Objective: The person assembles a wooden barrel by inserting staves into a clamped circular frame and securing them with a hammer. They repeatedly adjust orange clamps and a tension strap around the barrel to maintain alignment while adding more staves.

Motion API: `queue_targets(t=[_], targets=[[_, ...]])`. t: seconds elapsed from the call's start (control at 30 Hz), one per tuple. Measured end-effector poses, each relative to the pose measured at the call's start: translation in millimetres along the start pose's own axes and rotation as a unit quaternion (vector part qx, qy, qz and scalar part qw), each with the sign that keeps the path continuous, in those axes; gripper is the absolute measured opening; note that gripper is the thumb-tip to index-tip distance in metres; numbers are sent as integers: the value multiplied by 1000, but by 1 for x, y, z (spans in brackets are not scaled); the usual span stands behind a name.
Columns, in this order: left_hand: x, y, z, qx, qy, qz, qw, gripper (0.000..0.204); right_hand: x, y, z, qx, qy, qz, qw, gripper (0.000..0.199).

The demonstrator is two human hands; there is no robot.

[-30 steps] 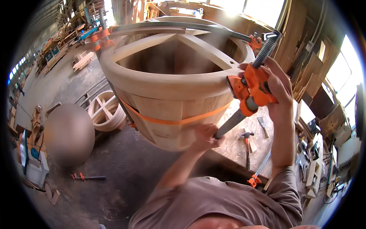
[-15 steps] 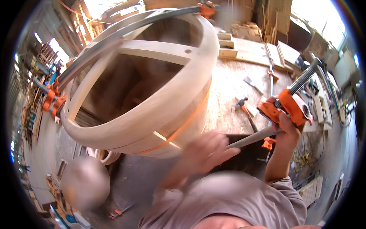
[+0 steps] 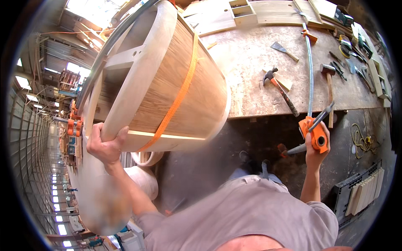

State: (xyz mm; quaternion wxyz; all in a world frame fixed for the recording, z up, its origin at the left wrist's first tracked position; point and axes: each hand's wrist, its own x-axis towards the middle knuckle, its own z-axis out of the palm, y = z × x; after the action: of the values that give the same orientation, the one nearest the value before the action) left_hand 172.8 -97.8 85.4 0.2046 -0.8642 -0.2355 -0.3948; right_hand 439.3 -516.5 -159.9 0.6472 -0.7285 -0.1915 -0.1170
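A large tapered wooden tub [image 3: 163, 104] lies tilted on the bench, its open end with crossing slats facing left. An orange strap [image 3: 184, 90] runs around its side. My left hand [image 3: 108, 144] is closed around the lower edge of its thick pale rim. Across the open end stretches a bar clamp with a grey bar [image 3: 93, 67] and an orange end [image 3: 74, 126]. On the right, my right hand [image 3: 317, 148] grips another pipe clamp by its orange head [image 3: 319, 136], held beyond the bench's front edge, apart from the tub. Its grey pipe [image 3: 298, 149] shows beside the fingers.
The workbench [image 3: 255, 100] carries a claw hammer [image 3: 281, 90], a scraper [image 3: 284, 51], a mallet [image 3: 328, 71] and a long clamp bar [image 3: 310, 71]. Wooden panels [image 3: 276, 11] line its back. A yellow cord [image 3: 361, 140] and stacked slats [image 3: 364, 192] lie on the floor at right.
My left hand has gone from beside the held clamp's pipe to the tub's rim at left. The held clamp has swung to another angle in my right hand. The view has shifted.
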Motion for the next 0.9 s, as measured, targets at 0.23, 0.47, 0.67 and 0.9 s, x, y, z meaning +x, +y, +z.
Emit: queue_targets(t=[0.23, 0.47, 0.67, 0.9], targets=[[42, 103, 22, 170, -38, -46, 984, 66, -42, 45, -6, 10, -81, 12, 997, 48], [109, 186, 69, 86, -86, -121, 985, 58, -90, 34, -27, 17, -101, 15, 995, 45], [126, 214, 98, -45, 55, -23, 997, 44, -115, 11, -11, 0, -84, -16, 996, 47], [19, 82, 37, -314, 359, 23, 879, 27, -136, -26, 50, 132, -118, 20, 984, 51]])
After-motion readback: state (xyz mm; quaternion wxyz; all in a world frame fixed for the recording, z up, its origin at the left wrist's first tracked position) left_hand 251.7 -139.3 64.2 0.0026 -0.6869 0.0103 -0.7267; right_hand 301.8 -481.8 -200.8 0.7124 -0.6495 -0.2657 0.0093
